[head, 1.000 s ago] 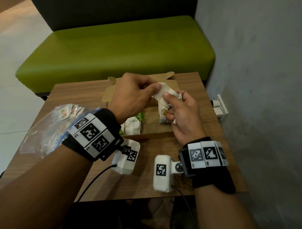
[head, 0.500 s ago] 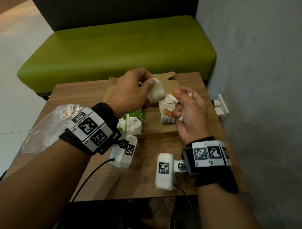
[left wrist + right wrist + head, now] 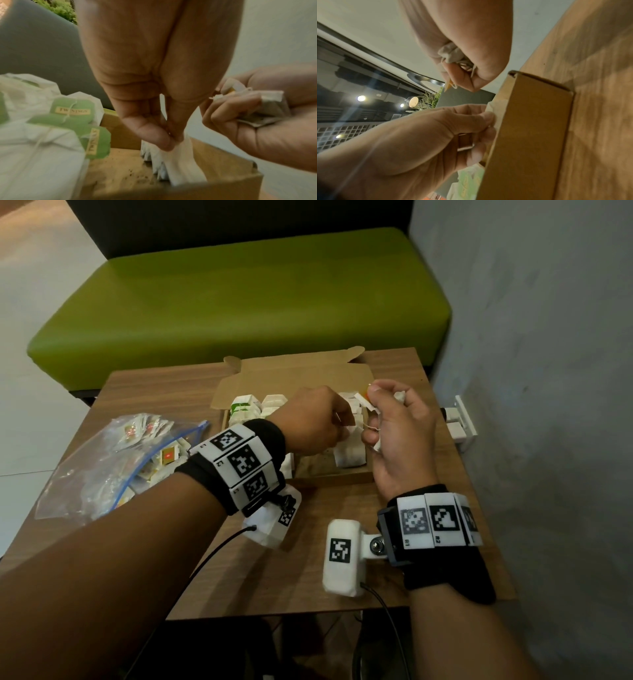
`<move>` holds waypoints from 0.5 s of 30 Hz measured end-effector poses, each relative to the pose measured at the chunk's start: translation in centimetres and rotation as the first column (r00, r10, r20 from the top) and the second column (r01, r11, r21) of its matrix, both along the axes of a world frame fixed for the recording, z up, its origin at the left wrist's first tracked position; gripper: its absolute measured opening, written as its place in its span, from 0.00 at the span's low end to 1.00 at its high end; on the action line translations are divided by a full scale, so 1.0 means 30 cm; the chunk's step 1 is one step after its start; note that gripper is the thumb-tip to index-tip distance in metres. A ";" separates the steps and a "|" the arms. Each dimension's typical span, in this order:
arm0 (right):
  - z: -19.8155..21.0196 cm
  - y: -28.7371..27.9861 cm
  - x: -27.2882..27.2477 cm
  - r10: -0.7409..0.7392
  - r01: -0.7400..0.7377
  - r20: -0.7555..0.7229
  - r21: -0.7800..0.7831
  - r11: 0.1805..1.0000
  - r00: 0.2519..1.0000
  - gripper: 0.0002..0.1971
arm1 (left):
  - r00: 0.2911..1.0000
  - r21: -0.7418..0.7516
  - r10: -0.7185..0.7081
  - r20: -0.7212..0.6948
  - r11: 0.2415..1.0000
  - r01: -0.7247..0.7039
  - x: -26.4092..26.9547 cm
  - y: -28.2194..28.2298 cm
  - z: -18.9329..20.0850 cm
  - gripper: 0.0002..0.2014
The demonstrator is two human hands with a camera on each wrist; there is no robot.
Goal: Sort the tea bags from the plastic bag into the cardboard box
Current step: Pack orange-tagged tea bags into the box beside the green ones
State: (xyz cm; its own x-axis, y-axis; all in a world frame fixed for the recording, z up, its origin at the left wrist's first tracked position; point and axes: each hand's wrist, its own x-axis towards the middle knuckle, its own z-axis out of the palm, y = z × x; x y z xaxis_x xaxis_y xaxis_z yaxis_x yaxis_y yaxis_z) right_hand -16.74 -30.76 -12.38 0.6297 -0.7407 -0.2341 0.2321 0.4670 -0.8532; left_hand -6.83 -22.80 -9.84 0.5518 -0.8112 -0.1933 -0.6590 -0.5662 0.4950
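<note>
An open cardboard box (image 3: 294, 374) sits at the table's far middle, with rows of white tea bags inside. Green-tagged tea bags (image 3: 72, 108) fill its left side. My left hand (image 3: 308, 422) reaches into the box and pinches a white tea bag (image 3: 178, 159) by its top, standing it at the front of the right row (image 3: 349, 455). My right hand (image 3: 397, 426) hovers over the box's right side and grips a crumpled tea bag (image 3: 267, 108) with its string and tag (image 3: 452, 56). The clear plastic bag (image 3: 113, 463) with more tea bags lies at the left.
The small wooden table (image 3: 308, 570) stands against a grey wall (image 3: 548, 405) on the right. A green bench (image 3: 239, 302) runs behind it. A white socket block (image 3: 459, 422) is on the wall by the table's right edge. Camera cables hang off the near edge.
My left hand has carried the white tea bag from mid-air down into the box's right row. My right hand has risen a little, still holding its tea bag.
</note>
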 end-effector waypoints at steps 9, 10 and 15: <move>-0.001 0.009 -0.002 -0.002 -0.003 -0.059 -0.080 0.997 0.998 0.04 | 0.979 -0.316 0.202 0.010 0.930 -0.188 0.010 0.019 0.001 0.14; -0.001 0.010 -0.002 0.000 -0.005 -0.057 -0.084 0.996 0.998 0.04 | 0.956 -0.367 0.254 -0.144 0.884 -0.290 0.005 0.026 0.017 0.17; 0.004 0.019 0.009 0.061 -0.063 -0.025 -0.055 0.997 0.998 0.03 | 0.842 -0.373 0.097 -0.530 0.865 -0.335 -0.021 0.057 0.075 0.11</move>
